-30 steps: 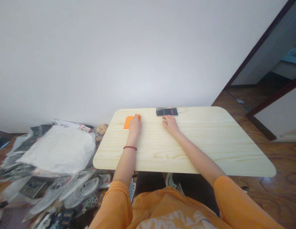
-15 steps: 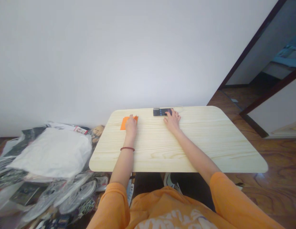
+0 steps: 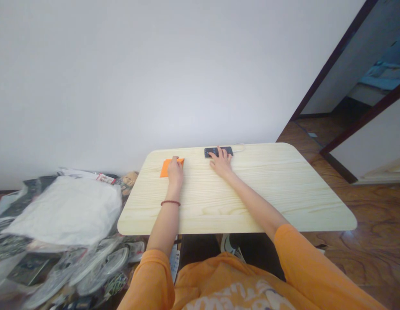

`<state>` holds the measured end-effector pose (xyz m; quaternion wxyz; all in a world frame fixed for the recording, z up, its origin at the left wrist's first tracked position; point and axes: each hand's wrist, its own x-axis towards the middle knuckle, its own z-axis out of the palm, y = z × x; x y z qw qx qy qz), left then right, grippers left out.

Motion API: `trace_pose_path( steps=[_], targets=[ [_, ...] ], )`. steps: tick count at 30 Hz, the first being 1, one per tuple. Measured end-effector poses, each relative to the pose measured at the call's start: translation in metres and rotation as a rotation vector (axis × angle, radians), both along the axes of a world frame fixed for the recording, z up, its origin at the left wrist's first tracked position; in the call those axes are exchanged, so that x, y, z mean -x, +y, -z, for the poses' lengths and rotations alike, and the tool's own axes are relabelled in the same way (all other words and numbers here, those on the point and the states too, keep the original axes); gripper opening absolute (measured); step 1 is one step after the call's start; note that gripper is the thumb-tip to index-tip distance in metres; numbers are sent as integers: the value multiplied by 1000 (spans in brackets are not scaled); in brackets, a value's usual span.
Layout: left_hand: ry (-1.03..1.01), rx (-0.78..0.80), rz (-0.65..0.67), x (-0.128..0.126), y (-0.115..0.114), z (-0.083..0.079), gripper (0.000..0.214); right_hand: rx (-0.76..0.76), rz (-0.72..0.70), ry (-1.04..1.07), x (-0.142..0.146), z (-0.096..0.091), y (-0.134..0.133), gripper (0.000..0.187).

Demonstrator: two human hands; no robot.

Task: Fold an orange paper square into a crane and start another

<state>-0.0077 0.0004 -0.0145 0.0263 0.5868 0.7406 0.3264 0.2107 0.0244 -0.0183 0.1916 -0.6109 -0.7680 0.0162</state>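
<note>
My left hand (image 3: 175,171) rests at the far left of the table with its fingers closed on a piece of orange paper (image 3: 164,168). The paper's right corner shows beyond my fingers and looks folded. A dark smartphone (image 3: 211,152) lies flat near the back edge, its screen lit and a white cable running from its right end. Spread over this phone is my right hand (image 3: 222,162), its fingers apart and the tips at the screen; it grasps nothing.
The pale wooden table (image 3: 267,189) stands against a white wall (image 3: 187,73). Left of it lie a white bag (image 3: 67,211), a doll (image 3: 128,180) and several plastic-wrapped items. To the right are wood flooring and a doorway (image 3: 335,86).
My right hand has moved left across the phone, uncovering its right end and the cable. My left hand stays at the orange paper. The whole view has shifted slightly.
</note>
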Motion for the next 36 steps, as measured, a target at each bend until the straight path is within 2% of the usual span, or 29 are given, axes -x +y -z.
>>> trace_pose_path(
  steps=[11, 20, 28, 36],
  targets=[
    [-112, -58, -44, 0, -2, -2, 15, -62, 19, 43, 0, -2, -4, 53],
    [-160, -35, -59, -1, -8, -5, 23, -86, 39, 92, -3, -1, -6, 51],
    [-196, -87, -56, 1, -9, -8, 18, -106, 32, 121, -4, -1, -6, 50],
    [-255, -206, -49, -2, -10, -14, 13, -121, 13, 158, -4, -1, -6, 48]
  ],
)
